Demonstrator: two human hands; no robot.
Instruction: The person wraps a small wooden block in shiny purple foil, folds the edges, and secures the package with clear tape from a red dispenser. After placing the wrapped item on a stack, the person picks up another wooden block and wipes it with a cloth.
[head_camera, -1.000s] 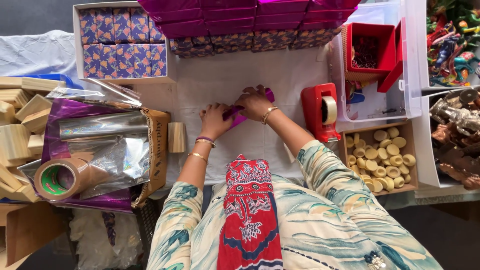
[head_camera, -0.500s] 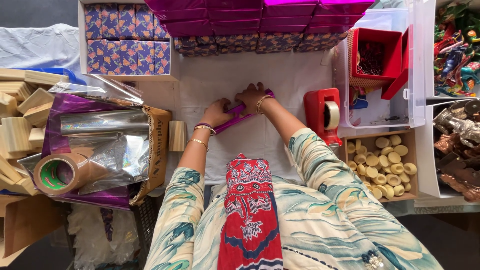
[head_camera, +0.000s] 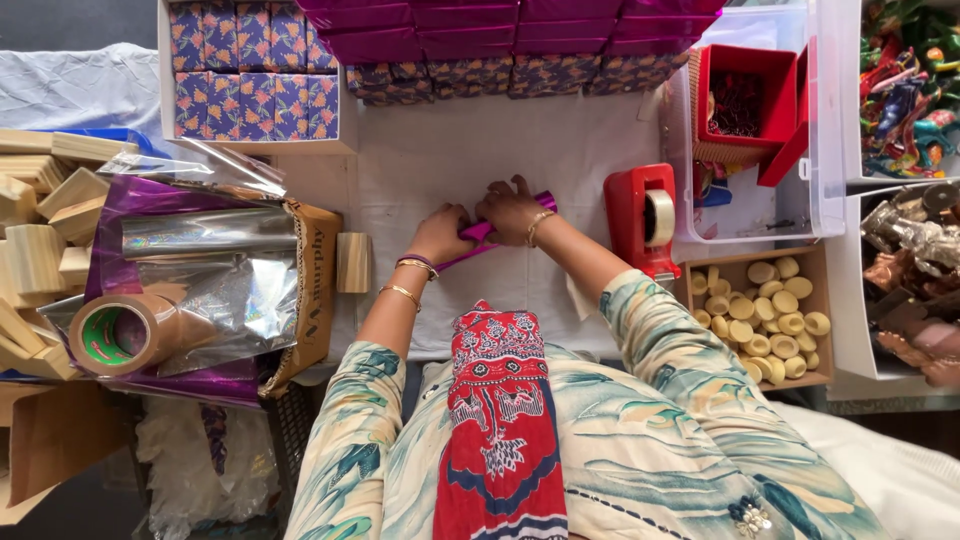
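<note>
On the white tabletop (head_camera: 450, 160), between the heap of foil sheets (head_camera: 200, 260) and the red tape dispenser (head_camera: 640, 220), both hands are closed on a small purple-wrapped parcel (head_camera: 485, 232). Left hand (head_camera: 440, 235) pinches one end, right hand (head_camera: 512, 210) presses the other flat. I'd say keep the foil taut and crease each fold hard before taping.

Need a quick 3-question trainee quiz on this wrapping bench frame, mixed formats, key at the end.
1. True or false: both hands rest on the magenta wrapped piece.
2. Which stands nearer the right hand: A) red tape dispenser B) brown tape roll?
3. What fills the cardboard box at the right?

Key: 1 true, the left hand too. 2 A. 3 Pale round discs.
</note>
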